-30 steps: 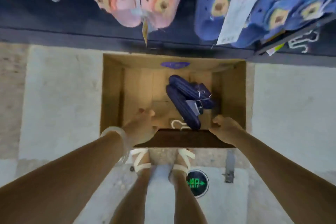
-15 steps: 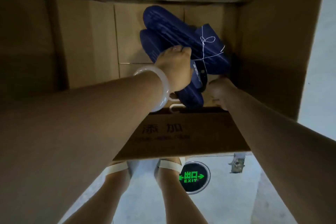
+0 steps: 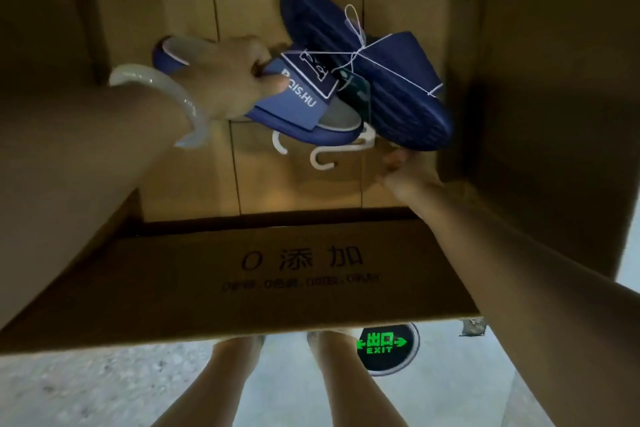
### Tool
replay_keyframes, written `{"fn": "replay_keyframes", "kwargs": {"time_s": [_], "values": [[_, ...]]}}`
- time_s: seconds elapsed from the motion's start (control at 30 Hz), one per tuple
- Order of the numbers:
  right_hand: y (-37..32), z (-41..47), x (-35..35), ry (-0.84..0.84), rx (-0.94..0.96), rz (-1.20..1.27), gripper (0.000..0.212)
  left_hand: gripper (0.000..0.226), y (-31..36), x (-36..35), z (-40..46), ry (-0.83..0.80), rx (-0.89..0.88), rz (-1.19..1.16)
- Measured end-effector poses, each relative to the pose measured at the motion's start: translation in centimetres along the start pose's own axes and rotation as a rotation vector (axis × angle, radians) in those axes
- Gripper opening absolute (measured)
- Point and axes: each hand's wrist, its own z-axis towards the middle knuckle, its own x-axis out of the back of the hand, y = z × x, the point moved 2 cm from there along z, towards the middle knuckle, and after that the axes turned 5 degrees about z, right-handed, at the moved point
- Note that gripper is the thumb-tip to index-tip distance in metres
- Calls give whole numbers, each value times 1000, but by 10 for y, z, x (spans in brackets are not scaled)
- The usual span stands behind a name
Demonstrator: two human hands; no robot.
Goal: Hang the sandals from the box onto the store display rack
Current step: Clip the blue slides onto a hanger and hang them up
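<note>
Change: I am seeing the left hand (image 3: 228, 80), a half-second ago on the soles, now gripping one sandal's strap, turning the tied sandals (image 3: 332, 80) upright | right hand (image 3: 405, 173) near hanger (image 3: 325, 152), grip unclear | sandals inside box (image 3: 277, 274), lift-out beginning.

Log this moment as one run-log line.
stage: pickup | left hand: grips blue sandal strap | right hand: near white hanger hook | place: inside cardboard box
</note>
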Motion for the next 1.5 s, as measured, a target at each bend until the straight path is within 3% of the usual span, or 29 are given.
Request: {"fn": "replay_keyframes", "kwargs": {"time_s": [0.1,0.2,0.33,0.43,0.6,0.73,0.8,0.97,1.1,1.17,1.27,1.33,1.4,1.43,1.5], "values": [[-4,-2,-10,44,58,-174,57,17,-22,0,-7,183,35,-80],[-6,5,-24,56,42,-52,70,11,-42,-8,-16,286,144,-172],[-22,10,-40,37,107,-17,70,9,-53,-12,-19,392,310,-461],[-41,5,-54,-17,243,-4,63,27,-46,-2,-14,440,282,-518],[-73,-1,-76,94,650,-570,83,36,-29,25,17,450,237,-359],[-95,18,-83,167,672,-821,102,33,-29,37,35,389,204,-359],[-96,19,-81,162,675,-856,95,32,-30,39,38,379,197,-365],[-78,4,-76,44,794,-932,49,32,-26,40,36,375,234,-372],[-78,-17,-56,-55,820,-672,29,18,-27,35,22,309,232,-350],[-74,-39,-36,-165,770,-538,33,12,-28,33,14,235,243,-388],[-60,-79,-3,-242,606,-197,38,24,-26,25,2,140,270,-434],[-57,-96,28,-85,471,229,31,15,-18,18,-7,129,245,-427],[-52,-83,62,196,291,596,14,18,-10,7,-15,106,185,-334],[-51,-69,77,279,188,657,9,22,-6,0,-19,67,147,-282],[-55,-39,90,226,-26,665,11,23,8,-14,-25,-61,77,-227]]}}
